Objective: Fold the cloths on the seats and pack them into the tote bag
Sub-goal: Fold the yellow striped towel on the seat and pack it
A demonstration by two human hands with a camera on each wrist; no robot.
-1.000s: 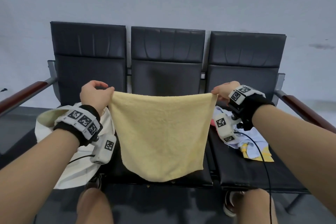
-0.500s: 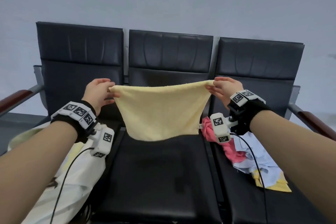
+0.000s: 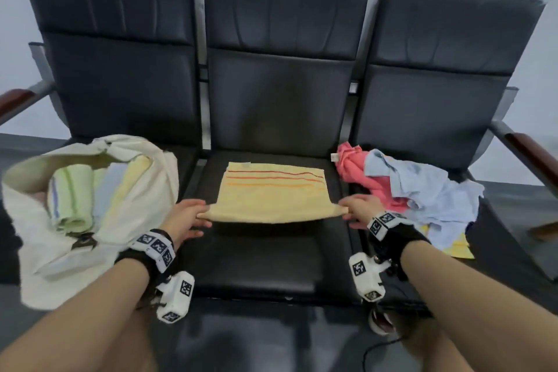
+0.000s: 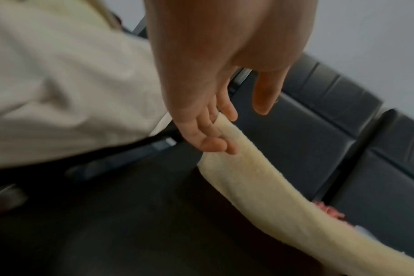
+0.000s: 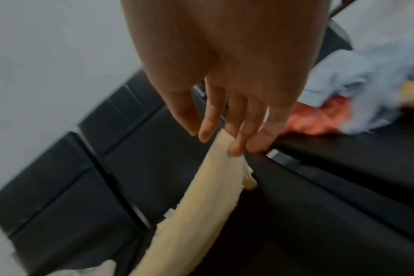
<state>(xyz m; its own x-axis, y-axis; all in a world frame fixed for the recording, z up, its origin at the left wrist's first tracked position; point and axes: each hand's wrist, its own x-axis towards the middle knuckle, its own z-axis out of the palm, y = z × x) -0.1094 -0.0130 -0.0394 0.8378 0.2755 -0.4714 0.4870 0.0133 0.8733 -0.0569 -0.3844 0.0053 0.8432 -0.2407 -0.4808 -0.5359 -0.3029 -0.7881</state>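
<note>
On the middle seat [image 3: 271,257], a yellow cloth [image 3: 271,196] lies with its far half flat on the cushion, red and orange stripes showing, while its near edge is lifted just off the seat. Left hand [image 3: 187,217] and right hand [image 3: 357,208] each pinch one near corner. The wrist views show the cloth's end caught between the thumb and the other fingers, which are only lightly curled, not closed into fists. Holding both corners at once keeps the near edge taut and level, so it can be carried toward the striped far edge without sagging or skewing; that, I judge, is the first fold in hand, and it is not yet laid down.

Left of the middle seat, the tote bag [image 3: 42,251] slumps with its mouth open toward the person, and several folded cloths [image 3: 72,202] already sit inside it. An open mouth that close lets a finished fold go straight in. Right of the middle seat, a loose heap waits: a pink cloth [image 3: 356,172] nearest, a pale blue cloth [image 3: 422,187] spread over it, and a bit of yellow at the heap's near edge. So the task looks partly done, with this cloth and the heap left.

The main risk is uneven corners: if one hand leads, the edges will not meet squarely.
</note>
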